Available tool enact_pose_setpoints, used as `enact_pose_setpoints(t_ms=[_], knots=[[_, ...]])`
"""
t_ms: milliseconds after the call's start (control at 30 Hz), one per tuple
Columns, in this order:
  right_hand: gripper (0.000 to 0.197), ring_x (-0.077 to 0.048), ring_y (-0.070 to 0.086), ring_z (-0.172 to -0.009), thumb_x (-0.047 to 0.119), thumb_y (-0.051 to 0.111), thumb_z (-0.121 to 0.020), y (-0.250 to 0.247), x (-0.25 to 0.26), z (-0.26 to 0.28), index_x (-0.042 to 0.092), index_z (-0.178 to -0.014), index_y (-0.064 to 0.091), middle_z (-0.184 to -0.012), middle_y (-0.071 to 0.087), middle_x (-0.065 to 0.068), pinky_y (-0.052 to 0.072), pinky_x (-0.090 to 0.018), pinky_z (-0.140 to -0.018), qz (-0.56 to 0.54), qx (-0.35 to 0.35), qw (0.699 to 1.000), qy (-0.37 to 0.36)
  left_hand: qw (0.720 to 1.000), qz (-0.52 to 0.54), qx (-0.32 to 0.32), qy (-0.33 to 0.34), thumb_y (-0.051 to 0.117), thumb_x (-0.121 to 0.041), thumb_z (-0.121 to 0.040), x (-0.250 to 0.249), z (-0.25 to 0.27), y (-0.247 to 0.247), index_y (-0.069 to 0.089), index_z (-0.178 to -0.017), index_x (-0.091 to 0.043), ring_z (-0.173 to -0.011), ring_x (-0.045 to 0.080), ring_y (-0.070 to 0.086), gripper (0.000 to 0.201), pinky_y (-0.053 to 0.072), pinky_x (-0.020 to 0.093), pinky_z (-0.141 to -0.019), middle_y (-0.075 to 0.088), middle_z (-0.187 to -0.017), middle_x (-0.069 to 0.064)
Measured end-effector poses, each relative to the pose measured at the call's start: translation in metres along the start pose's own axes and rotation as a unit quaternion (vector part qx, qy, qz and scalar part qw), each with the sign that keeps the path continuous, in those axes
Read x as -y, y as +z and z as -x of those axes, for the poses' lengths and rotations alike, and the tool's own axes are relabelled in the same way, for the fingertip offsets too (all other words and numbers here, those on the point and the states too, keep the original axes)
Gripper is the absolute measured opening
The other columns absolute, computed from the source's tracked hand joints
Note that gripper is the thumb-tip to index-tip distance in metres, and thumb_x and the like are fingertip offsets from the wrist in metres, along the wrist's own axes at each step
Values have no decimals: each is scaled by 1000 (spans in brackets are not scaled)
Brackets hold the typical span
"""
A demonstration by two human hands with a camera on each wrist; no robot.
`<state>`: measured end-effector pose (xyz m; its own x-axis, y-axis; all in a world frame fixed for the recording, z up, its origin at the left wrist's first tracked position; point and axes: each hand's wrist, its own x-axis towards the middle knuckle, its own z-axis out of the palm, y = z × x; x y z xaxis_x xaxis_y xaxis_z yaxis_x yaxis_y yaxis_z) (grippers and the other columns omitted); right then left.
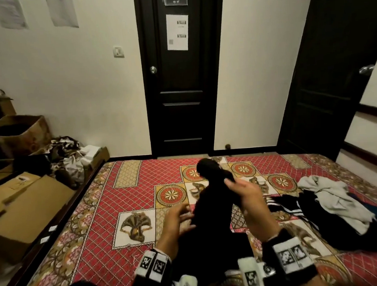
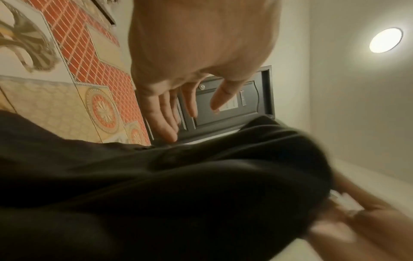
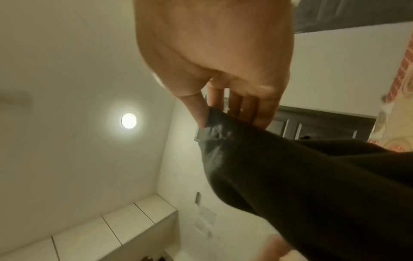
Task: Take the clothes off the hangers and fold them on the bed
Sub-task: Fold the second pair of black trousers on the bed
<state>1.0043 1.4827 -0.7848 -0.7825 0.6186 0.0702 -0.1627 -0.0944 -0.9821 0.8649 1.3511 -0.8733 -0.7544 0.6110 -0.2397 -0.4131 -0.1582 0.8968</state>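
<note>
A black garment point(image 1: 213, 219) lies in front of me on the red patterned bed cover point(image 1: 124, 192). My right hand point(image 1: 242, 190) lifts one part of it above the bed, pinching the dark cloth point(image 3: 290, 176) between thumb and fingers point(image 3: 245, 109). My left hand point(image 1: 179, 219) hovers at the garment's left edge with straight, spread fingers point(image 2: 161, 120) just above the black cloth point(image 2: 156, 194). No hanger shows in the garment.
A heap of clothes lies at the right of the bed: a white garment point(image 1: 334, 199) over a black one with white stripes point(image 1: 285, 205). Cardboard boxes point(image 1: 26, 199) and loose clothes point(image 1: 65, 156) line the floor at left. Two dark doors point(image 1: 185, 76) stand beyond the bed.
</note>
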Motion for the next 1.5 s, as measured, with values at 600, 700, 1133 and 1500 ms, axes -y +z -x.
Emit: enact_pose_setpoints(t_ms=[600,700,1133,1500], knots=[[27,-18,76,-80,22,55,-91,3,124,42,8,-96,78,-87,77,-3,61,-27,-72,-255,77,964,7,946,53,293,-129,82,-39,-79,41,-7,44,64,-90,-17,-77,15,45,31,33,31,-72,48,-86,2],[46,-8,64,-50,28,46,-96,0,133,54,14,-66,77,-56,64,5,53,-19,-51,-259,128,957,9,943,40,304,-127,83,-35,-72,49,-1,62,57,-67,-22,-57,7,38,30,24,26,-59,41,-64,-6],[46,-11,70,-57,12,39,-95,-31,148,62,16,-69,77,-64,69,0,56,-21,-54,-147,195,969,-42,974,-27,189,-124,77,-28,-79,57,-6,33,67,-70,-17,-50,4,50,18,33,20,-52,57,-58,-8],[23,-25,69,-110,13,60,-99,-101,111,3,11,-122,63,-126,69,-16,60,-34,-91,-56,-68,988,-123,979,8,9,202,71,-23,-93,-127,-41,-33,69,-123,2,-106,29,72,39,60,30,-84,73,-120,18]])
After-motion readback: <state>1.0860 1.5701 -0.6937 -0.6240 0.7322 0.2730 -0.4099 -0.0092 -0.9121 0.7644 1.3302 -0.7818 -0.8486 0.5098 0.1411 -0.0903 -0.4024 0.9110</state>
